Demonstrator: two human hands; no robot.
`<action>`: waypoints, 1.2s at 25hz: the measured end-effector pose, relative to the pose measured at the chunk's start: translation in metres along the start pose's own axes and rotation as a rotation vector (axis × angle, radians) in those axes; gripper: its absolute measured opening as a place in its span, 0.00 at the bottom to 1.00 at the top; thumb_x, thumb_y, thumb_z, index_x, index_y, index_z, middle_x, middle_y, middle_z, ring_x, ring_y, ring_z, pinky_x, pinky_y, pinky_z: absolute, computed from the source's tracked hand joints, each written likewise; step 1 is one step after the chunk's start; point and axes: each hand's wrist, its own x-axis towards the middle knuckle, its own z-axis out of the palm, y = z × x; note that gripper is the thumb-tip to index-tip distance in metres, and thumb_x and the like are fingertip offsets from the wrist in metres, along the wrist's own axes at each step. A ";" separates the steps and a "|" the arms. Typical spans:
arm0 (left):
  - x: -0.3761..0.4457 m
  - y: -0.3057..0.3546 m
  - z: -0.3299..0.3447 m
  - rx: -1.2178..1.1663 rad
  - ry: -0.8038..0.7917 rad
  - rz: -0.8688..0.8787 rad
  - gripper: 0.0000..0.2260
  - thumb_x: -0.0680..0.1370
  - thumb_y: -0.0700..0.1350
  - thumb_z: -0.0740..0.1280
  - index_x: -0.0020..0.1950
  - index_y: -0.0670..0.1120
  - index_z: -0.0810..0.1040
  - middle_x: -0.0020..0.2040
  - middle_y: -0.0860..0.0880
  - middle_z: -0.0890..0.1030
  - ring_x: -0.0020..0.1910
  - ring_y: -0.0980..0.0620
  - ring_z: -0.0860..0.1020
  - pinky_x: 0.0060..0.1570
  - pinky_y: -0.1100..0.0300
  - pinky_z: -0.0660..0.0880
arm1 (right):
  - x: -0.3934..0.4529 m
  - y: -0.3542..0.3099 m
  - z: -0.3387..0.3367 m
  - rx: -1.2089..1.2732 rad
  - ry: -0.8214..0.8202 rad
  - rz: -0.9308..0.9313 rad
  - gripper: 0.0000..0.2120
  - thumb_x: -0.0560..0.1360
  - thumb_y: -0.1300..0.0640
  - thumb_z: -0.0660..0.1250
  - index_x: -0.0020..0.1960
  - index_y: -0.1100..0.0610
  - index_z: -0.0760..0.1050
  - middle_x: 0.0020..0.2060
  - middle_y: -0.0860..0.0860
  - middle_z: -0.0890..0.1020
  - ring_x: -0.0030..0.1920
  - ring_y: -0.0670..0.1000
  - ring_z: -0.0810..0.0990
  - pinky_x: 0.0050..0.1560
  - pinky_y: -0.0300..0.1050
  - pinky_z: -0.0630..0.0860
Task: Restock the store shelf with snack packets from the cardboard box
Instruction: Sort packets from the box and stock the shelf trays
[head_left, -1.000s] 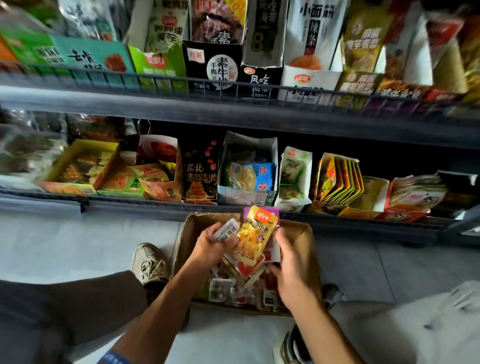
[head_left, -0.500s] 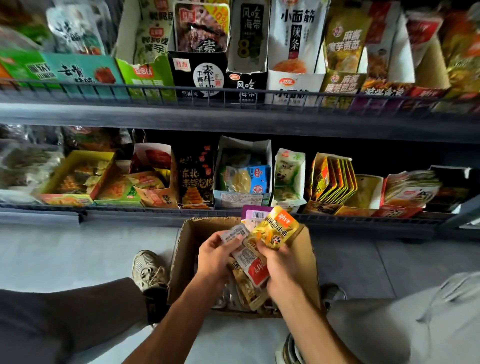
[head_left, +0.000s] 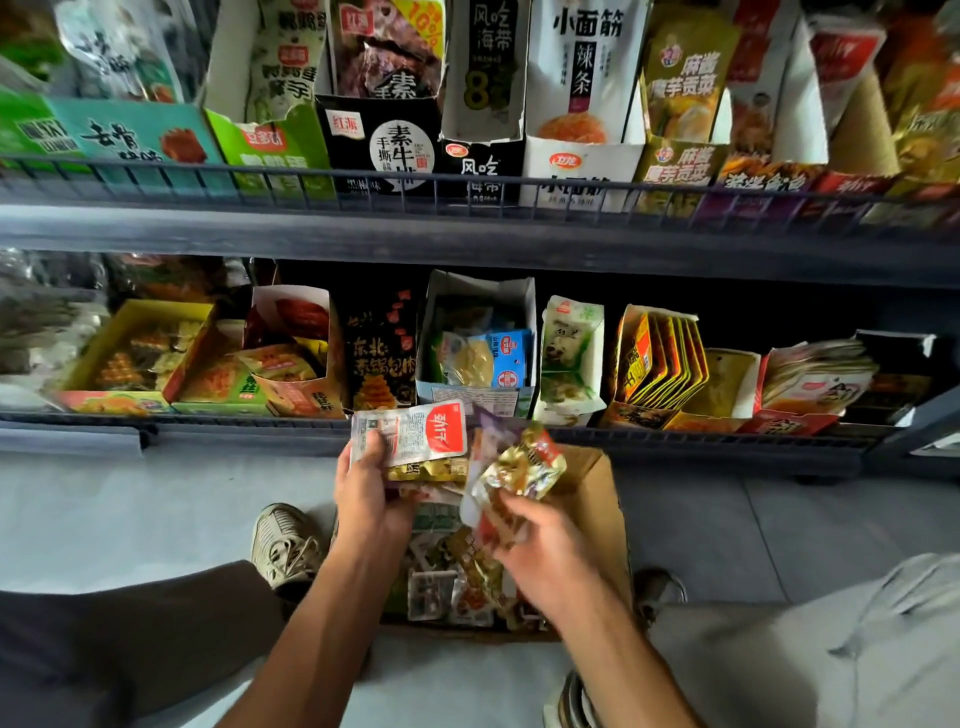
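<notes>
- Your left hand (head_left: 371, 486) grips a flat white-and-red printed snack packet (head_left: 415, 430), thumb over its left end, w/ a few more yellow packets stacked under it.
- Your right hand (head_left: 540, 545) has fingers curled round a crinkly gold-and-red foil snack packet (head_left: 524, 462), tilted up-right; its lower end is tucked in your palm.
- Both packets sit above the open brown cardboard box (head_left: 602, 499) on the floor, just in front of the bottom shelf edge, touching or nearly so at the middle.
- Inside the box: loose pile of small clear and red packets (head_left: 447, 587) btwn your forearms.
- Behind the hands, the dark metal bottom shelf (head_left: 208, 431) holds open display cartons: white carton w/ blue packets (head_left: 483, 353) directly beyond the left-hand packet, black carton w/ orange text (head_left: 382, 358) to its left, yellow-orange carton of upright packets (head_left: 660, 364) to the right.
- Upper shelf w/ wire rail (head_left: 467, 228) carries taller cartons.
- Beige sneaker (head_left: 283, 543) on the grey floor, just left of the box.
</notes>
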 end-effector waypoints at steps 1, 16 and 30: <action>-0.006 -0.004 0.005 -0.019 -0.052 -0.020 0.15 0.82 0.44 0.64 0.68 0.46 0.71 0.61 0.39 0.81 0.56 0.39 0.82 0.53 0.37 0.79 | 0.000 0.011 0.006 0.021 0.018 -0.001 0.26 0.67 0.65 0.70 0.65 0.62 0.75 0.53 0.60 0.84 0.51 0.58 0.81 0.50 0.53 0.76; -0.039 0.029 0.020 1.129 -0.669 -0.033 0.18 0.68 0.31 0.76 0.57 0.42 0.80 0.52 0.44 0.86 0.53 0.45 0.84 0.58 0.48 0.79 | 0.009 -0.042 0.000 -0.278 0.088 -0.452 0.16 0.73 0.65 0.72 0.60 0.57 0.78 0.54 0.57 0.85 0.56 0.60 0.83 0.64 0.66 0.74; -0.057 0.006 0.025 0.821 -0.546 -0.141 0.10 0.74 0.31 0.69 0.51 0.41 0.82 0.48 0.38 0.85 0.43 0.43 0.85 0.43 0.52 0.82 | -0.011 -0.059 0.022 -0.131 0.081 -0.414 0.15 0.76 0.61 0.68 0.62 0.62 0.76 0.54 0.59 0.84 0.52 0.53 0.85 0.54 0.53 0.80</action>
